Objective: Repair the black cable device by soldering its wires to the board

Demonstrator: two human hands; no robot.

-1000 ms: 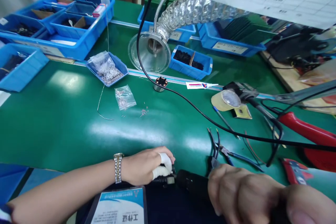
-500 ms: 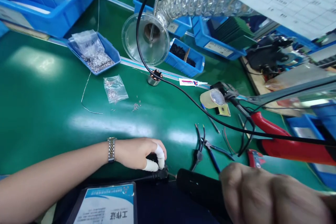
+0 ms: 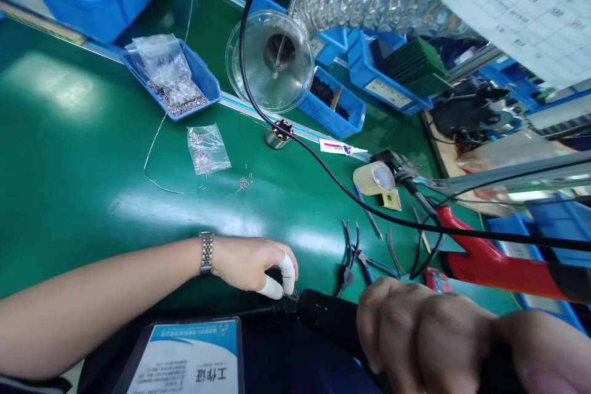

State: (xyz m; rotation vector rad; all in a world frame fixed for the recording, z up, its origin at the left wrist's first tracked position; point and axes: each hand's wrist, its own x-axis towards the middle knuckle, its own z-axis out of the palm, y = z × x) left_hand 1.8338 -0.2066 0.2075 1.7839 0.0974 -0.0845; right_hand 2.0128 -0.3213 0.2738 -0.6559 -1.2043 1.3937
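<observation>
My left hand (image 3: 256, 265), with white finger cots on thumb and index finger and a watch at the wrist, is closed on a black plug (image 3: 290, 305) at the end of a black cable. Wrapped round the thick black body of a power screwdriver (image 3: 329, 318), my right hand (image 3: 427, 332) is closed at lower right. The screwdriver's front end meets the plug just beside my left fingertips; its bit is hidden. Close by on the green bench lie a black cord with bare-ended wires (image 3: 345, 271) and blue-handled pliers (image 3: 364, 260).
A clear fume funnel (image 3: 244, 68) on a foil duct hangs over the bench. A hanging black cable (image 3: 323, 166) crosses the view. A blue tray (image 3: 203, 83), a bag of small metal pins (image 3: 207, 151), loose pins (image 3: 243, 184) and a red-handled tool (image 3: 489, 258) lie around.
My right hand and the screwdriver have moved left, closing the gap in which a thin metal shaft showed. My left hand keeps its grip on the plug. The view has shifted slightly.
</observation>
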